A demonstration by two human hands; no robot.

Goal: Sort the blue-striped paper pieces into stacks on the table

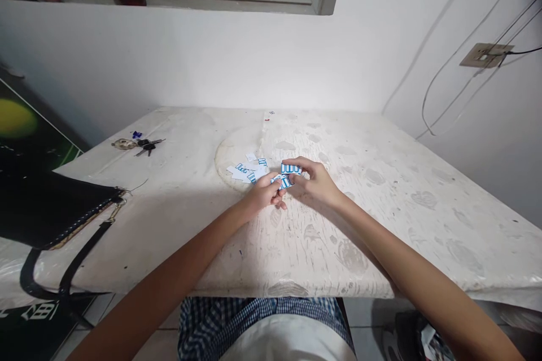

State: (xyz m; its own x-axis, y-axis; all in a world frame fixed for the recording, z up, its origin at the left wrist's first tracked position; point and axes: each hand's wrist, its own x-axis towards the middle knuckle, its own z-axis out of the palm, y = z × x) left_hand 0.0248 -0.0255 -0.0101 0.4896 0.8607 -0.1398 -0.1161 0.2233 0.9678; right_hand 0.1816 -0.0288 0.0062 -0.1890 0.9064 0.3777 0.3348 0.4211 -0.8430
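Near the middle of the table, my left hand (265, 194) is closed on a small white card with blue markings (284, 181), thumb on top. Just to its right, my right hand (315, 177) pinches another white card with blue block-like markings (291, 168) between thumb and fingers, directly above the first one. The two cards are close together and partly overlap in view; whether they touch I cannot tell. Beyond my left hand lies a loose pile of white paper pieces (249, 171), some with the same blue markings. Fingers cover parts of both held cards.
The table (393, 220) has a pale, stained cover. A bunch of keys (146, 145) lies at the left, beside a small blue item (136, 135). A black bag (55, 206) with a strap rests on the left edge. A wall socket (486, 55) with cables is at right.
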